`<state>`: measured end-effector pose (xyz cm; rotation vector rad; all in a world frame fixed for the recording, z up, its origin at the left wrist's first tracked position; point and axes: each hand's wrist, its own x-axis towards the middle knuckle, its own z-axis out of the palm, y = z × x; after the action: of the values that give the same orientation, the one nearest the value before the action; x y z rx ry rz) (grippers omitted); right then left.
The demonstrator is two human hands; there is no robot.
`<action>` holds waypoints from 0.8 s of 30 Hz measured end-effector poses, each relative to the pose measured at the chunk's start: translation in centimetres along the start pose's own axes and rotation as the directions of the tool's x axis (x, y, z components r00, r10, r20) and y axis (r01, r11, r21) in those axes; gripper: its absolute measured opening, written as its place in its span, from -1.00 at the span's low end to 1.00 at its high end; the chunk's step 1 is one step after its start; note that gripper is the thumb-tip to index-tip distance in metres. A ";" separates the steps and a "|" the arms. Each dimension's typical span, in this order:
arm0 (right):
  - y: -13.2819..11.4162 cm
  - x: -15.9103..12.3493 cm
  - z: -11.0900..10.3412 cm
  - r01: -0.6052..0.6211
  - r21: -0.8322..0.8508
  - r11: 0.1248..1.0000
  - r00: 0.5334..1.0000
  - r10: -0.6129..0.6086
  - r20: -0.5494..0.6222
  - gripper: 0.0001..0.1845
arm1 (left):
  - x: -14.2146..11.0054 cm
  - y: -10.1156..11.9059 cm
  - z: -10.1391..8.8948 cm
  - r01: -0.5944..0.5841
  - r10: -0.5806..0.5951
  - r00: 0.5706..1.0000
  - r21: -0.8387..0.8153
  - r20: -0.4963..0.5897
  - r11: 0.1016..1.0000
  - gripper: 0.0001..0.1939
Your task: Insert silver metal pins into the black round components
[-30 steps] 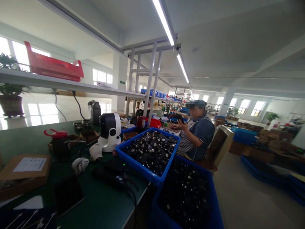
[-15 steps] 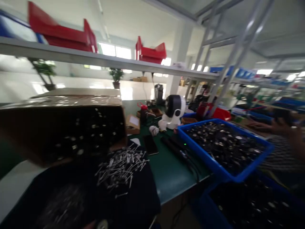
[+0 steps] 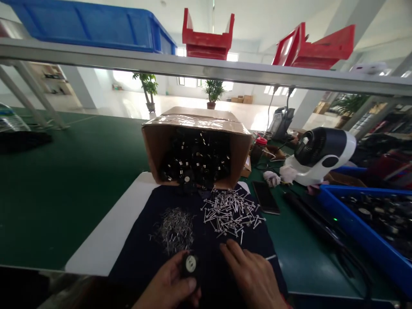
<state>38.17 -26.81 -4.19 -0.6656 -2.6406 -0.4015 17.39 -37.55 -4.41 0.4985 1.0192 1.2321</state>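
My left hand (image 3: 169, 287) is closed round a small black round part (image 3: 189, 265) with a white face, held at the bottom middle over a dark cloth (image 3: 206, 240). Beside it my right hand (image 3: 252, 277) lies on the cloth with fingers stretched toward a heap of metal pins (image 3: 230, 212). A second heap of finer pins (image 3: 175, 229) lies to the left. Behind them a cardboard box (image 3: 196, 150) lies on its side, spilling several black parts.
A white-and-black desk fan (image 3: 322, 154), a phone (image 3: 265, 197) and a blue bin of black parts (image 3: 370, 223) stand at the right. Red bins (image 3: 207, 36) and a blue bin (image 3: 90, 23) sit on the overhead shelf (image 3: 206, 68). Green table (image 3: 64, 180) stretches left.
The view swung left and down from the seated co-worker to the cardboard box and pins. Both my hands have come into view, the left one holding a black part.
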 end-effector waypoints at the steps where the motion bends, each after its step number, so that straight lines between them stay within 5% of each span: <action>1: 0.4 0.6 0.2 0.033 -0.038 0.999 0.998 -0.031 0.060 -0.42 | 0.0 0.3 0.0 -0.002 0.002 1.000 -0.023 -0.015 1.000 -0.46; 7: 0.3 1.8 0.7 0.107 -0.166 0.980 0.973 -0.068 0.222 -0.58 | 0.1 1.6 0.7 -0.018 0.010 0.998 -0.127 -0.061 0.992 -0.66; 10: 0.1 1.9 0.3 -0.055 0.088 0.995 0.991 0.044 0.123 -0.66 | 0.4 1.5 0.9 -0.026 0.020 0.999 -0.224 -0.029 0.974 -0.66; 15: -1.5 2.6 -0.7 -0.250 0.729 0.637 0.912 0.408 -0.044 -0.86 | 0.8 0.6 1.0 -0.031 0.053 0.997 -0.329 0.059 0.944 -0.74; 24: -2.7 1.6 0.2 -0.280 0.829 0.484 0.839 0.544 -0.034 -0.90 | 1.1 0.0 1.5 -0.038 0.093 0.988 -0.395 0.121 0.918 -0.79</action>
<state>35.47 -28.40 -4.19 -0.7987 -1.9251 0.7702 18.63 -36.18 -4.06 0.2993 0.6191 1.4005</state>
